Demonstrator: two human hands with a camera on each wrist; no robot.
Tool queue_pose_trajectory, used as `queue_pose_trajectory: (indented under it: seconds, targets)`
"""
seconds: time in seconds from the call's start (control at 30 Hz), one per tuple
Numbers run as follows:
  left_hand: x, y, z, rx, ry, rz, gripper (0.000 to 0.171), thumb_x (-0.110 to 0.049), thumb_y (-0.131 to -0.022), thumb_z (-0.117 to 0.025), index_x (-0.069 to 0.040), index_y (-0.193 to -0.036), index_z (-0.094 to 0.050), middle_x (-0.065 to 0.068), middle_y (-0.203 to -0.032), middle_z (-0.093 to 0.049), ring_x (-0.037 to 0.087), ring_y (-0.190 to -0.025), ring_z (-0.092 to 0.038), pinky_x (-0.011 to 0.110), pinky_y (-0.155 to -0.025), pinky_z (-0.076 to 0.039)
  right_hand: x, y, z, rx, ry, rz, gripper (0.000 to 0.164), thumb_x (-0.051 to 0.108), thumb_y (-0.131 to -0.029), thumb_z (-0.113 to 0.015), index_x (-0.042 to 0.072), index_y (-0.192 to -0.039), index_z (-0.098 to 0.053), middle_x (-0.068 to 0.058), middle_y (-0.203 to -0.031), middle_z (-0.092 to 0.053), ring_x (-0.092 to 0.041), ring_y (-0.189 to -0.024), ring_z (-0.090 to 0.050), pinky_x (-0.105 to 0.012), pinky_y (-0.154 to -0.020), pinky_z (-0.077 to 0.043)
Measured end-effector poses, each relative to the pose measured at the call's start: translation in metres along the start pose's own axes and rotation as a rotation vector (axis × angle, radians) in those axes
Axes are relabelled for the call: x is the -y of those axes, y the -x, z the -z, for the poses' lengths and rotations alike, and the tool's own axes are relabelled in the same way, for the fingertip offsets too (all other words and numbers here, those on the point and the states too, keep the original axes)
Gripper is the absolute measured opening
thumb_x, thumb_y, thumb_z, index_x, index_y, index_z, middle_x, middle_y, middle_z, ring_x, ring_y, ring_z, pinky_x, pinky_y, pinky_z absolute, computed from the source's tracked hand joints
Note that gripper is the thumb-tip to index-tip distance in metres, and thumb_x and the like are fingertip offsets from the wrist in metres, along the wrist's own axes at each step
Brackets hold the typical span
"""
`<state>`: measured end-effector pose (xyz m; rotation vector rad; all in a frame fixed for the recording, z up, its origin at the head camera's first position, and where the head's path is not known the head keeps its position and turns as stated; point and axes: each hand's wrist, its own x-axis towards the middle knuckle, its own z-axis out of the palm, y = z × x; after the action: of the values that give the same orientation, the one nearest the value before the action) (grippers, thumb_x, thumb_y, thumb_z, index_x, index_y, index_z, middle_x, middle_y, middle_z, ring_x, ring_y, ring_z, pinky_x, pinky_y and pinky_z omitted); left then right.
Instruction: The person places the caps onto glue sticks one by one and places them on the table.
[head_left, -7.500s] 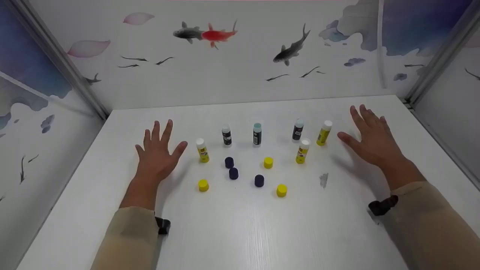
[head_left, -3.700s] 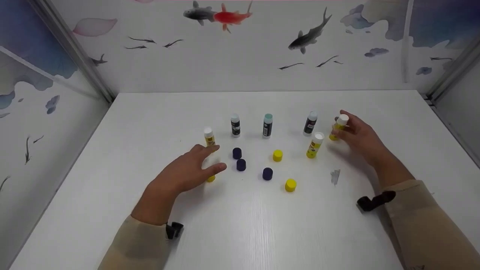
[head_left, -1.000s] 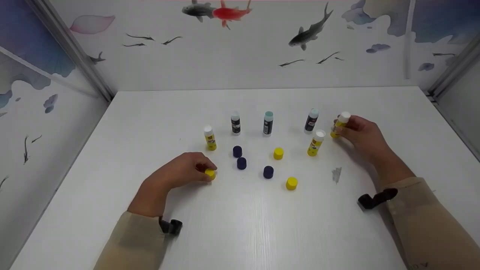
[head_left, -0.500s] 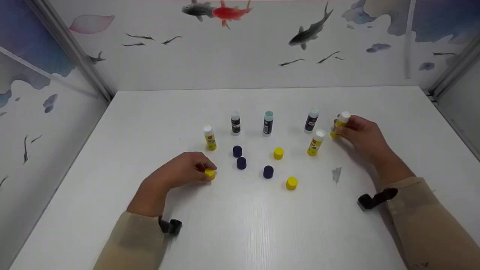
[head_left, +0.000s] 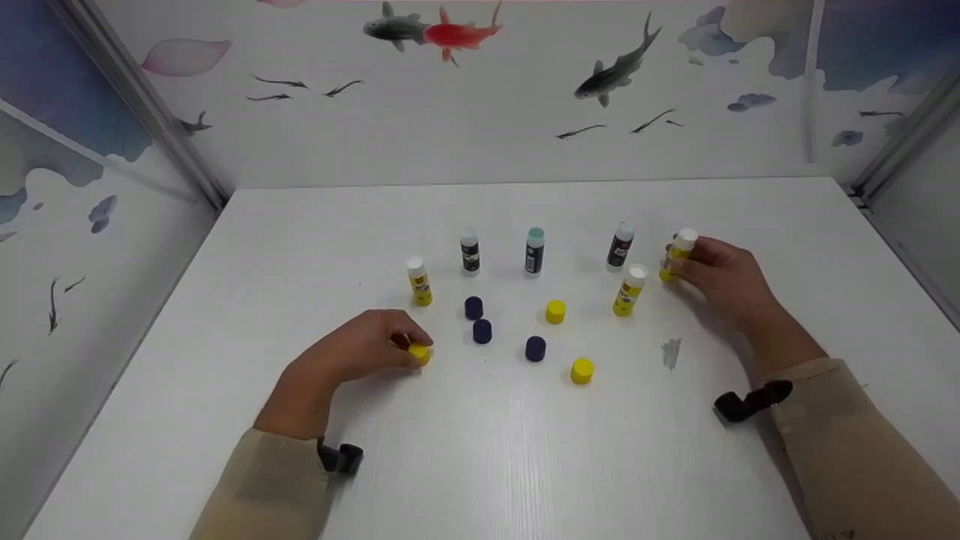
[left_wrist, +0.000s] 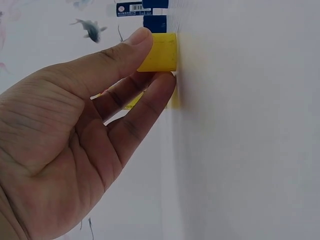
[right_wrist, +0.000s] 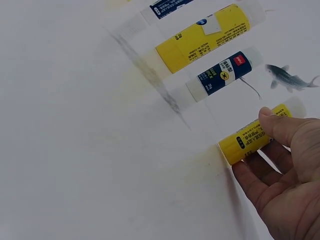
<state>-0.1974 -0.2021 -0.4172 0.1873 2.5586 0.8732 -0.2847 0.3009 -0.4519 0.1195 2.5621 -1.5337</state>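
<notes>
My left hand (head_left: 360,349) pinches a small yellow cap (head_left: 421,354) between thumb and fingers, low at the table. In the left wrist view that cap (left_wrist: 162,52) has its flat end right at the table surface. Over on the right, my right hand (head_left: 731,285) grips an upright yellow glue stick (head_left: 679,253) by its body, its white top showing above the fingers. The right wrist view shows the thumb across the printed label of this glue stick (right_wrist: 245,142). Just behind the left hand stands another yellow glue stick (head_left: 421,283).
Another uncapped yellow glue stick (head_left: 629,291) and three dark blue ones, including the middle one (head_left: 534,253), stand upright. Between the hands lie two yellow caps, the nearer one (head_left: 582,371) in front, and three dark blue caps, one (head_left: 535,349) nearest. A grey mark (head_left: 671,353) stains the white table.
Both hands were spread flat at the sides at first. The right moved in and took hold of the glue stick; the left came down and pinched the yellow cap. Little differs in the last second.
</notes>
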Motion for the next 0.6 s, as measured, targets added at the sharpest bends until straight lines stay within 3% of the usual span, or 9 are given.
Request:
queue_pose_trajectory:
  seconds: [0.27,0.47,0.6]
  targets:
    - [-0.001,0.0,0.0,-0.009,0.001,0.013,0.025,-0.016,-0.091,-0.081,-0.027,-0.114,-0.078,-0.005,-0.113,-0.071,0.018,-0.103,-0.061,0.039,-0.099,-0.055,0.0,0.006,0.002,-0.023,-0.025,0.011,0.062,0.05,-0.099,-0.067,0.027,-0.154,-0.051,-0.002,-0.153,-0.055,-0.017,-0.136,-0.055,-0.015,-0.1,-0.052]
    - [0.0,-0.002,-0.001,-0.009,-0.013,0.015,0.025,-0.016,-0.092,-0.081,-0.027,-0.114,-0.078,-0.004,-0.111,-0.07,0.019,-0.103,-0.06,0.038,-0.098,-0.056,0.002,0.01,0.008,-0.042,-0.02,0.028,0.064,0.05,-0.1,-0.066,0.024,-0.156,-0.049,-0.004,-0.155,-0.054,-0.019,-0.138,-0.054,-0.02,-0.106,-0.05]
    - [-0.002,-0.002,-0.001,-0.007,-0.021,0.001,0.025,-0.016,-0.092,-0.081,-0.026,-0.114,-0.078,-0.005,-0.111,-0.071,0.018,-0.103,-0.06,0.038,-0.097,-0.056,0.003,0.014,0.013,-0.06,-0.028,0.062,0.062,0.048,-0.101,-0.064,0.021,-0.155,-0.049,-0.004,-0.152,-0.056,-0.013,-0.133,-0.056,-0.021,-0.107,-0.05]
